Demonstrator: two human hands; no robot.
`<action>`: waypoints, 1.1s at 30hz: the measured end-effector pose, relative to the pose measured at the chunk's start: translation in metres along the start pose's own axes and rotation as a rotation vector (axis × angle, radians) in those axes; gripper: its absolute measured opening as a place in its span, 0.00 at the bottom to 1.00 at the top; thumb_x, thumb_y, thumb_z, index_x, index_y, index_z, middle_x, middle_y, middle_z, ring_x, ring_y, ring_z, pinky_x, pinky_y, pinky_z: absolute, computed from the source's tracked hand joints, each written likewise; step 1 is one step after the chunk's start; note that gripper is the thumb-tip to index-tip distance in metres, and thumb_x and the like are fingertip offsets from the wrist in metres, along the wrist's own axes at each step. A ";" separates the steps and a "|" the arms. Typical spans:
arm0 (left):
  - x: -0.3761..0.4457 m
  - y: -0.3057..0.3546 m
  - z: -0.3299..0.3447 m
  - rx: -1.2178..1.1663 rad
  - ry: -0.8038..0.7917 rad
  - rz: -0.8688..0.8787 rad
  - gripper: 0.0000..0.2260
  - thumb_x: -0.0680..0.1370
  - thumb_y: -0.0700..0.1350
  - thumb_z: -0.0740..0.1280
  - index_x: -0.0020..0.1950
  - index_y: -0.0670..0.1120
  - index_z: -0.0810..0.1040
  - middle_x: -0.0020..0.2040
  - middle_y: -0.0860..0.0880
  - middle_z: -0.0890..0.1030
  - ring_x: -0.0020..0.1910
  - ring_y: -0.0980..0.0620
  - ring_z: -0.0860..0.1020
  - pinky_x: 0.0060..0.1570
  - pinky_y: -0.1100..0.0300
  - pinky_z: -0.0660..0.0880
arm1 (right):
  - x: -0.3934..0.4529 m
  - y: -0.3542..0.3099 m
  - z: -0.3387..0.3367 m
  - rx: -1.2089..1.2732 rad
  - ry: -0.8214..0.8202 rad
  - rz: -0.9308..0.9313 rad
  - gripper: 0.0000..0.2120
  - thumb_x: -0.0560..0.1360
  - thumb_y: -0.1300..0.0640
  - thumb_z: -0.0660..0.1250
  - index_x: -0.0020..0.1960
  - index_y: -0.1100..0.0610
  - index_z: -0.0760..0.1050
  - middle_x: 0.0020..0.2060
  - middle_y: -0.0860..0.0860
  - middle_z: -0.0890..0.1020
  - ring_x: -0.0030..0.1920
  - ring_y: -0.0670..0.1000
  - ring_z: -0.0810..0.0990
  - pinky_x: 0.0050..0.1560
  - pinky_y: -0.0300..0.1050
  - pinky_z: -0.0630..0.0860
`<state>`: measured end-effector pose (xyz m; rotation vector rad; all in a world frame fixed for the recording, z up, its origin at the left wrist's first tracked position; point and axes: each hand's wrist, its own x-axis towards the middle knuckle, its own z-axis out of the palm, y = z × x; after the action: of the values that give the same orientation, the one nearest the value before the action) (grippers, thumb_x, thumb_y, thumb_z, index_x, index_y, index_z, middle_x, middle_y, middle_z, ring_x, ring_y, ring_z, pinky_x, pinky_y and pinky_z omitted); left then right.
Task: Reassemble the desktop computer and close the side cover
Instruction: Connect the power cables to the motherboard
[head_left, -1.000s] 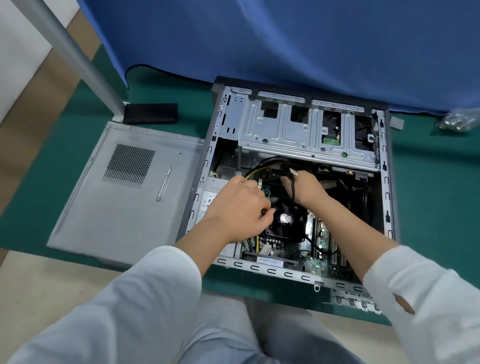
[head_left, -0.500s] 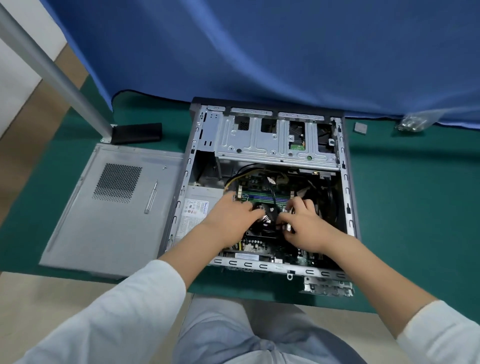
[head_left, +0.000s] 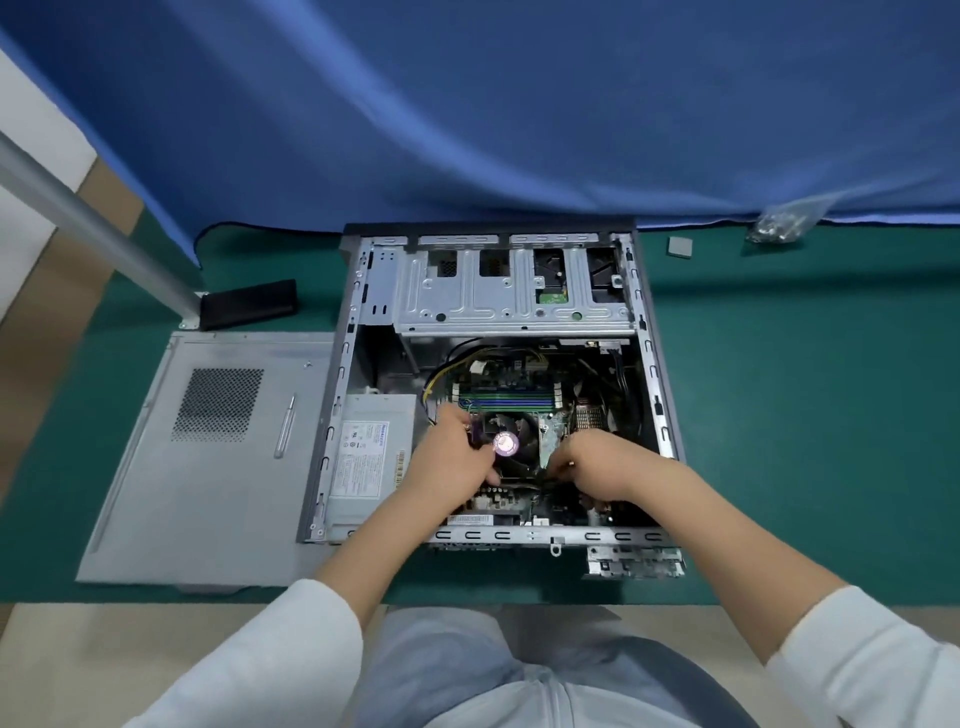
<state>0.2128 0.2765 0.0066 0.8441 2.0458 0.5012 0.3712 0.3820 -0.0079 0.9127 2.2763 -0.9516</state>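
The desktop case (head_left: 519, 535) lies on its side, open, on a green mat. Inside are the black CPU cooler (head_left: 506, 441) with a round purple sticker, the memory slots (head_left: 506, 401) and the grey power supply (head_left: 363, 457). My left hand (head_left: 452, 457) curls its fingers round the cooler's left and near edge. At the cooler's near right corner, my right hand (head_left: 597, 462) pinches with curled fingers; what sits under the fingertips is hidden. The grey side cover (head_left: 156, 493) lies flat, left of the case.
A screwdriver (head_left: 284, 426) rests on the side cover. A black block (head_left: 249, 304) and a slanted metal pole (head_left: 93, 228) stand at the back left. A bag of screws (head_left: 784, 223) and a small grey pad (head_left: 679, 245) lie at the back right, below the blue cloth (head_left: 519, 104).
My right hand has moved from the cables behind the cooler to its near right corner. My left hand has shifted to the cooler's left edge. The view has pulled back.
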 end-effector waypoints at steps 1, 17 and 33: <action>-0.004 -0.001 0.001 0.044 0.011 -0.020 0.28 0.77 0.41 0.64 0.73 0.46 0.54 0.36 0.49 0.83 0.22 0.61 0.72 0.22 0.64 0.68 | 0.001 -0.004 0.000 -0.030 -0.023 0.003 0.23 0.75 0.70 0.56 0.60 0.52 0.79 0.57 0.52 0.79 0.46 0.51 0.79 0.47 0.44 0.77; 0.003 -0.001 0.004 0.447 -0.040 0.078 0.42 0.75 0.32 0.60 0.76 0.49 0.34 0.31 0.46 0.71 0.28 0.51 0.69 0.26 0.61 0.63 | -0.004 -0.023 0.015 -0.356 0.001 -0.105 0.18 0.73 0.69 0.56 0.58 0.57 0.75 0.41 0.53 0.76 0.40 0.57 0.76 0.36 0.47 0.72; 0.003 0.005 -0.005 0.516 -0.224 0.058 0.39 0.76 0.35 0.59 0.78 0.50 0.38 0.33 0.46 0.71 0.30 0.52 0.69 0.26 0.61 0.64 | -0.005 -0.027 0.008 -0.229 -0.033 -0.038 0.11 0.77 0.60 0.56 0.52 0.59 0.76 0.38 0.53 0.75 0.40 0.56 0.77 0.32 0.42 0.68</action>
<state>0.2088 0.2822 0.0109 1.2034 1.9677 -0.1035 0.3561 0.3594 0.0013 0.7525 2.3234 -0.6979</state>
